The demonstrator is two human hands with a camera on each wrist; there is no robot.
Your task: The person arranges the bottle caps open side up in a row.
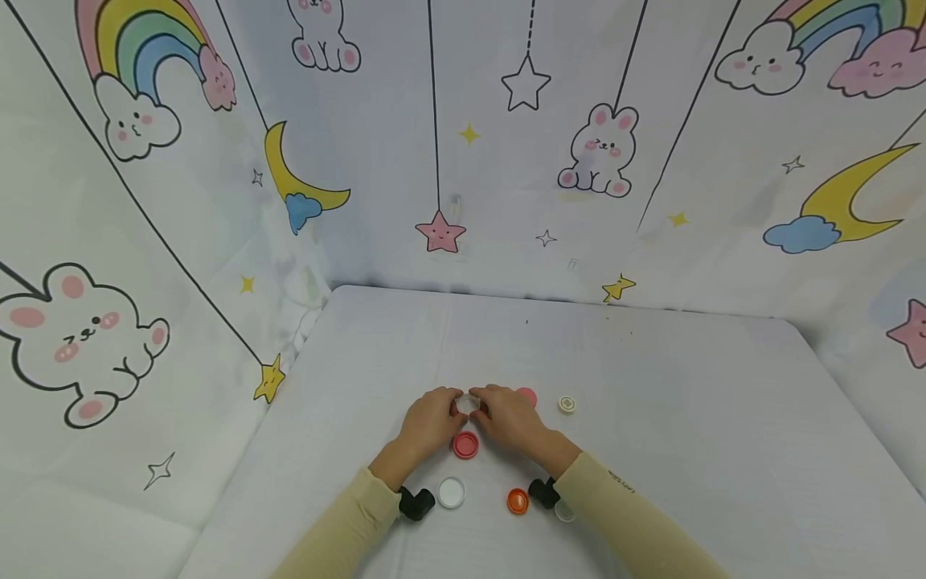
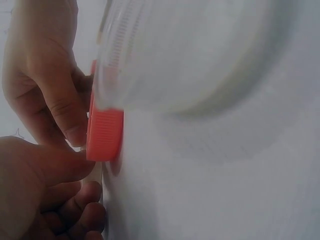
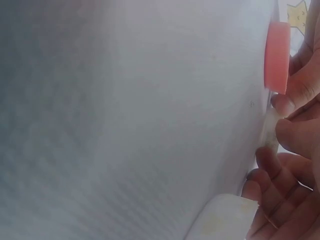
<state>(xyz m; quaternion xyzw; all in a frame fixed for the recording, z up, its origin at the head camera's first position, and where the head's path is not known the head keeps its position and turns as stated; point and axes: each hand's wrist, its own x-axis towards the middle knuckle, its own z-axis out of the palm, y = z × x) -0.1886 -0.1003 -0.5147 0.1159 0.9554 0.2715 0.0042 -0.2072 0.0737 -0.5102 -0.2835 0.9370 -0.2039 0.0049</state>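
My left hand (image 1: 432,420) and right hand (image 1: 510,418) meet near the middle of the table, pinching a translucent white bottle cap (image 1: 467,404) between them. In the left wrist view, fingertips hide most of that cap. Just in front of the hands lies a red cap (image 1: 465,445), whose ribbed side (image 2: 106,132) shows in the left wrist view. A pink cap (image 1: 527,396) is partly covered by the right hand, and a small cream cap (image 1: 567,404) sits farther right.
Closer to the body are a white cap (image 1: 452,493), an orange cap (image 1: 517,502) and a clear cap (image 1: 566,511) partly behind the right sleeve. Black wrist cameras (image 1: 416,504) hang below both wrists. Printed cloth walls (image 1: 506,201) enclose the white table (image 1: 651,386).
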